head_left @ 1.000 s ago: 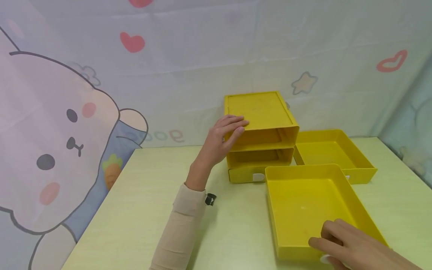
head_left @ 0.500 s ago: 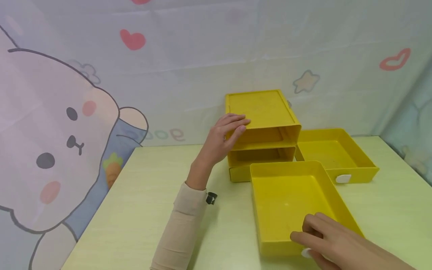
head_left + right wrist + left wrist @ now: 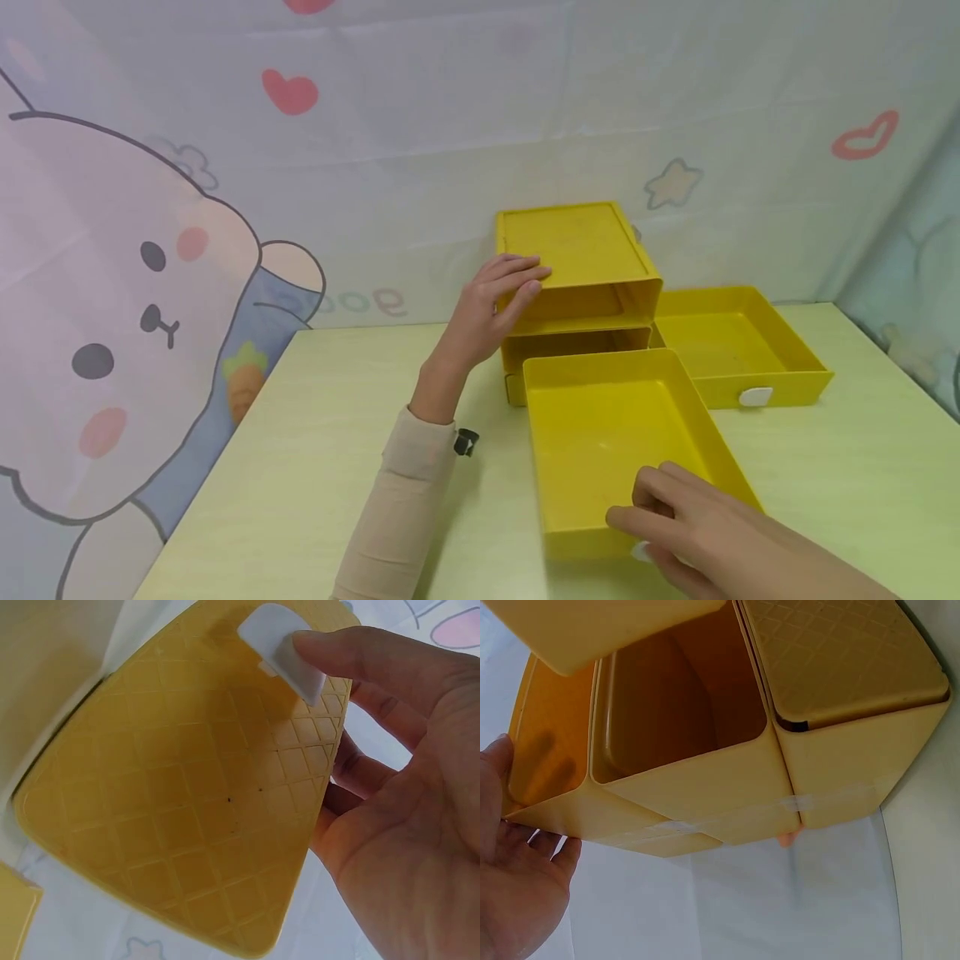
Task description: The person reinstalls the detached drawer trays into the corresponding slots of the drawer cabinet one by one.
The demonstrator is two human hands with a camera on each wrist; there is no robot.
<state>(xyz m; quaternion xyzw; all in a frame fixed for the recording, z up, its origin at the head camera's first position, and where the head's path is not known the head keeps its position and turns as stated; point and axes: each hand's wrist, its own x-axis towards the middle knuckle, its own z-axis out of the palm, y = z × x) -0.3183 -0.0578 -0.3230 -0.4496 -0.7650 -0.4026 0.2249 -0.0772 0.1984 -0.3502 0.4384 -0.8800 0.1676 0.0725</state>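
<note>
A yellow drawer cabinet [image 3: 573,242] stands against the back cloth, its top and middle slots open. My left hand [image 3: 487,308] grips its upper left front corner, fingers over the top and thumb at the front edge. In the left wrist view, the bottom slot holds a drawer with a waffle-patterned front [image 3: 847,652]. My right hand [image 3: 690,521] holds a loose yellow drawer [image 3: 600,433] by its near front wall. In the right wrist view, the thumb presses the white handle [image 3: 281,652] while the other fingers go behind the front. The drawer's far end overlaps the lower cabinet.
Another yellow drawer [image 3: 750,392] with a white handle lies on the table [image 3: 300,467], right of the cabinet. A printed cloth [image 3: 420,167] with hearts and a cartoon animal hangs behind. A small black piece [image 3: 466,442] shows at my left cuff.
My right hand has moved the held drawer leftward and slightly away from me, so it now overlaps the front of the cabinet. My left hand has stayed on the cabinet's corner.
</note>
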